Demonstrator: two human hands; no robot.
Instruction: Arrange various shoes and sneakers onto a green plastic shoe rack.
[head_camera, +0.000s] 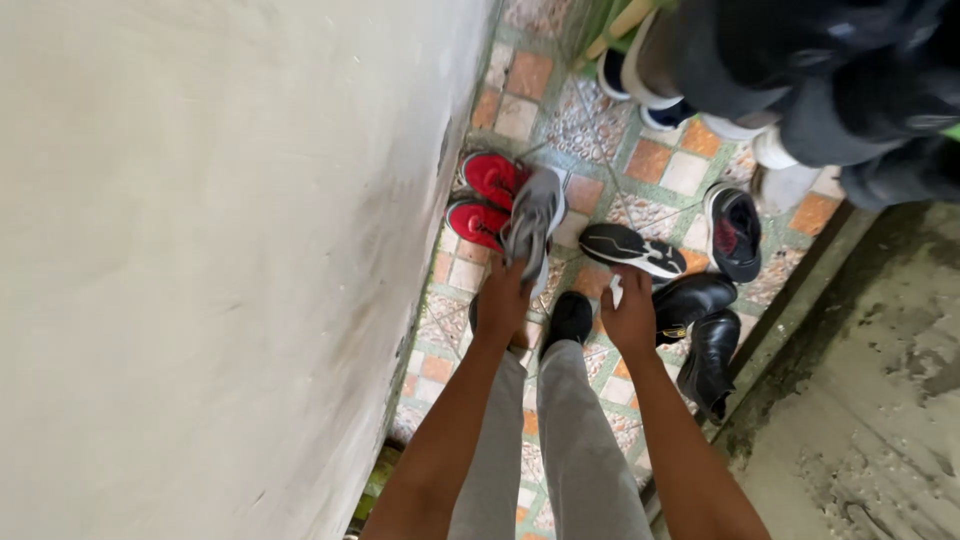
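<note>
Nearest, the right hand (630, 318) pinches a small white scrap, its grip narrow, above the black shoes (700, 330) by the floor's (650, 160) step edge. The left hand (503, 295) has closed round the grey sneaker (533, 215) and holds it lifted over the red pair (487, 200) at the wall edge. Farther off, a black-and-white sneaker (630, 248) and a dark one (735, 232) lie unsorted.

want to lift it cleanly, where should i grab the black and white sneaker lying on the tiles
Grip the black and white sneaker at its near, heel end, coming from the right hand side. It lies on its side with the sole showing, that end closest and clear; the black leather shoes crowd its right.
</note>
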